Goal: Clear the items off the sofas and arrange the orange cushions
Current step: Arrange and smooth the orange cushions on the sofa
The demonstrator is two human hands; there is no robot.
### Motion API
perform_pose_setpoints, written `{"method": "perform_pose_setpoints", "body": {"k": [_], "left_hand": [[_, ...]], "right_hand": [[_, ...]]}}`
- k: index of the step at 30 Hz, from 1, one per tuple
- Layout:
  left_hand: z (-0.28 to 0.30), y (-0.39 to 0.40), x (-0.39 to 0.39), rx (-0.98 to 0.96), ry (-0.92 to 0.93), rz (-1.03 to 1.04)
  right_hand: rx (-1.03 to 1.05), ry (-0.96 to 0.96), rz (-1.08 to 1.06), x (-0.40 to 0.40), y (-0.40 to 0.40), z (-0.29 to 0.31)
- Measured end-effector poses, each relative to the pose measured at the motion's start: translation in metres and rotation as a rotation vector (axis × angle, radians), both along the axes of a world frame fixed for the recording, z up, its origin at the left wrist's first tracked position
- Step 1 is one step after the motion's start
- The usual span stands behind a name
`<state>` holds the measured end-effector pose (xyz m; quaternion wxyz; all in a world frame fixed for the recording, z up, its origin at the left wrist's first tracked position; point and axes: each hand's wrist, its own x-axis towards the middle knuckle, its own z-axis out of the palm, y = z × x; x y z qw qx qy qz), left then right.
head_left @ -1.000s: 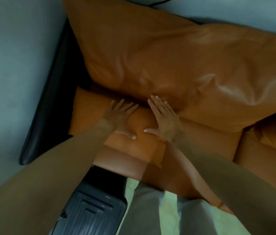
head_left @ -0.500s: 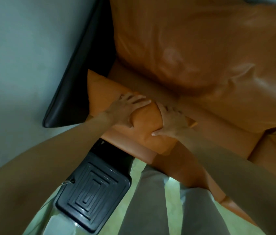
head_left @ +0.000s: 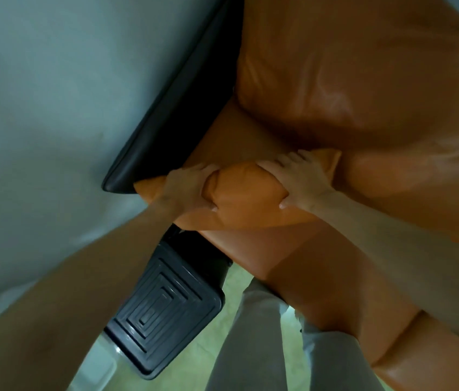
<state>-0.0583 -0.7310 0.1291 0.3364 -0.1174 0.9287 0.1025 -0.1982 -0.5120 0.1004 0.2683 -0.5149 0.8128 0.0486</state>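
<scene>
Since the earlier frame both hands, left hand (head_left: 187,190) and right hand (head_left: 300,180), have bunched the small orange cushion (head_left: 246,196); fingers now clench it at 12 o'clock of the black bin lid (head_left: 163,311).

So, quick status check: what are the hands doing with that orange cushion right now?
Left hand and right hand: both in a firm grip on the small orange cushion. Cushion raised at the seat's front, beside the black armrest. Nothing in the way.

Both hands grip a small orange leather cushion (head_left: 246,198) at the front left corner of the orange sofa seat (head_left: 321,266): the left hand (head_left: 187,190) and right hand (head_left: 300,179) squeeze its two sides, beside the black armrest (head_left: 171,114)
</scene>
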Motion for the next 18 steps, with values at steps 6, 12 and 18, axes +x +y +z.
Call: {"method": "perform_pose_setpoints", "body": {"k": [6,12,18], "left_hand": [[-0.003,0.004,0.061,-0.079,0.139,0.426],[-0.007,-0.044,0.061,-0.201,0.261,0.515],[-0.019,-0.072,0.066,-0.185,0.261,0.657]], "right_hand": [[-0.003,0.067,0.272,-0.020,-0.070,0.019],[-0.037,0.044,0.360,-0.046,-0.144,0.022],[-0.034,0.069,0.454,-0.055,-0.209,0.010]]}}
